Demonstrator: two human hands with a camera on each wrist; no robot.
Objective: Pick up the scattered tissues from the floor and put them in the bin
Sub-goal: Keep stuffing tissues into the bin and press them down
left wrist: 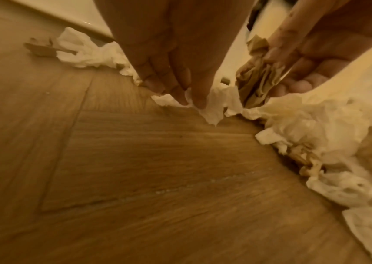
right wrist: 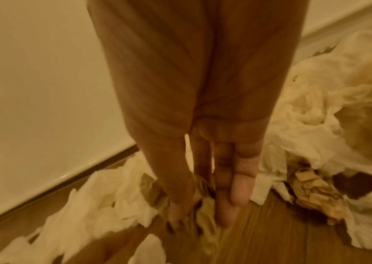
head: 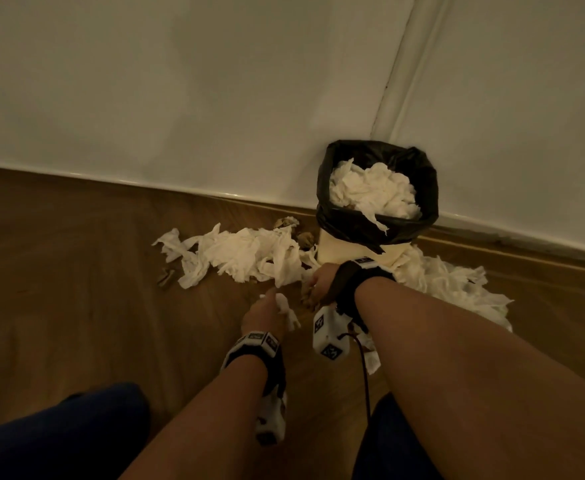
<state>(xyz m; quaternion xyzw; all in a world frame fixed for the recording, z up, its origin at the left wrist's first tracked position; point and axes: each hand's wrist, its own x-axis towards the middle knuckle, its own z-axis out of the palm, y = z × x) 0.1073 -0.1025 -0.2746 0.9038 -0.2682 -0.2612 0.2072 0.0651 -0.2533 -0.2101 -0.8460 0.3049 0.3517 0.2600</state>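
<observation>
Both hands work low at frame centre: our left hand (head: 267, 311) pinches a white tissue scrap (head: 286, 310), our right hand (head: 318, 285) clutches brown crumpled paper (left wrist: 257, 84). We judge the heaped bin (head: 376, 216) may shed tissues when more goes in.

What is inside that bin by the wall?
The bin, lined with a black bag, is heaped with crumpled white tissues. Whatever lies beneath that heap is covered.
</observation>
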